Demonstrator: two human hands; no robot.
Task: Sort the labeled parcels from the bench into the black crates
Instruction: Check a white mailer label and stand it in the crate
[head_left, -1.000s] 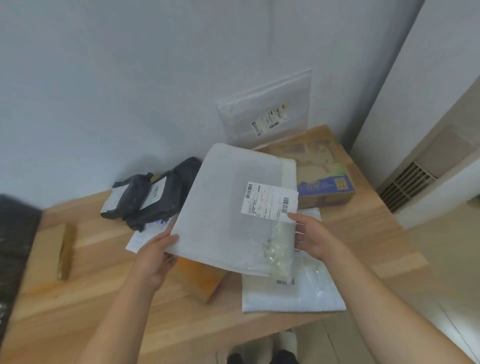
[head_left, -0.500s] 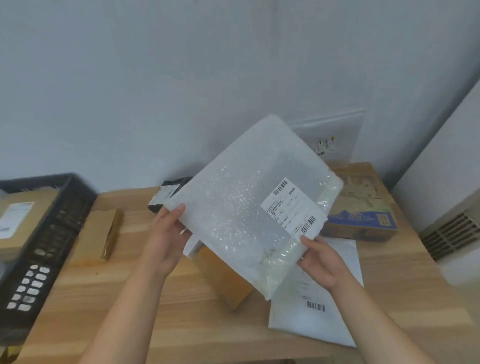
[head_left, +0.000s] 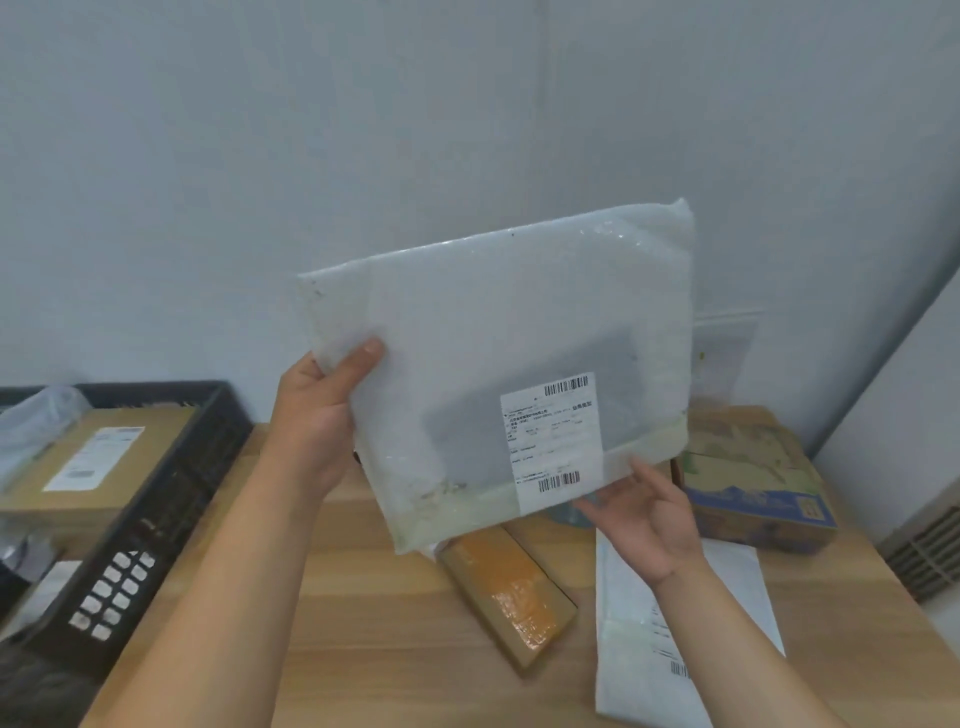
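**White parcel (head_left: 493, 322) up, right of the black crate (head_left: 171, 499)**

My left hand (head_left: 317, 415) grips the white parcel's left edge, thumb on its front. My right hand (head_left: 649, 514) props the lower right corner on loose, uncurled fingers. The parcel is raised higher than the black crate, label (head_left: 556, 441) facing me.

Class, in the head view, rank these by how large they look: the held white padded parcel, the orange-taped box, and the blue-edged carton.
1. white padded parcel, largest by far, though held nearest the camera.
2. blue-edged carton, partly hidden behind the parcel.
3. orange-taped box, smallest.
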